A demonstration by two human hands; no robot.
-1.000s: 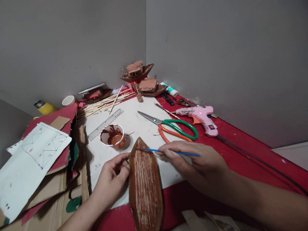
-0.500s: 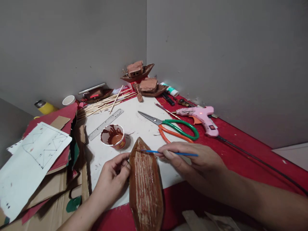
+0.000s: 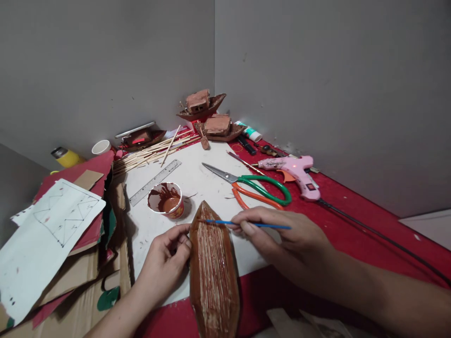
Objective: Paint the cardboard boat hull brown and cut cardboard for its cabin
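Observation:
A long, boat-shaped cardboard piece [image 3: 214, 272], coated in wet brown paint with pale ridges showing, lies at the bottom middle. My left hand [image 3: 171, 256] grips its left edge near the pointed far end, fingers curled. Between the thumb and fingers of my right hand [image 3: 269, 230] is a blue paintbrush [image 3: 260, 225]; its brown tip touches the piece just below the point. Behind and to the left stands a paper cup [image 3: 172, 209] with brown paint inside.
Green-and-orange scissors [image 3: 232, 177] and a pink glue gun [image 3: 294, 169] lie at the right. A ruler [image 3: 155, 182], wooden sticks [image 3: 151, 152] and small brown boats [image 3: 217, 126] are farther back. Cardboard sheets [image 3: 77, 272] pile up at the left.

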